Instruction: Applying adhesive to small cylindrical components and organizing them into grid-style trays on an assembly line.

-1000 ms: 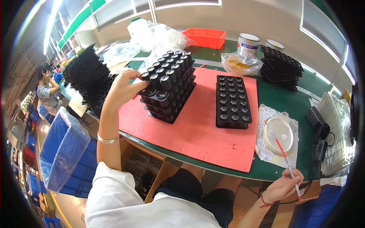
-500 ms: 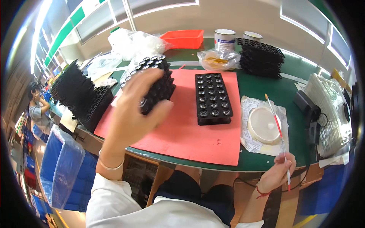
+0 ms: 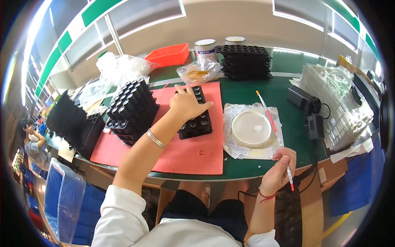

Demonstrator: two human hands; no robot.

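Observation:
My left hand (image 3: 187, 103) lies across a black tray of round lens-topped parts (image 3: 195, 131), hiding its middle. Its thumb is stretched out past the tray's right edge and its fingers are apart at the left edge; whether it presses on the tray is hard to see. A slim paintbrush (image 3: 269, 115) with a red and white handle is pinched in my right hand (image 3: 279, 169), bristles pointing up and away. The brush passes over the right side of a round white dish (image 3: 252, 129) lying on printed paper (image 3: 232, 152).
A stack of filled black trays (image 3: 133, 107) stands left on the pink mat (image 3: 181, 162). Empty black trays (image 3: 68, 119) lean farther left; more (image 3: 247, 61) sit behind. Cans (image 3: 205, 49), a red bin (image 3: 168, 55), bags, a black adapter (image 3: 302, 99) and clear trays (image 3: 335, 107) surround the area.
My left hand has moved right, from the tray stack to the single black tray. My right hand still holds the brush. The whole view has shifted.

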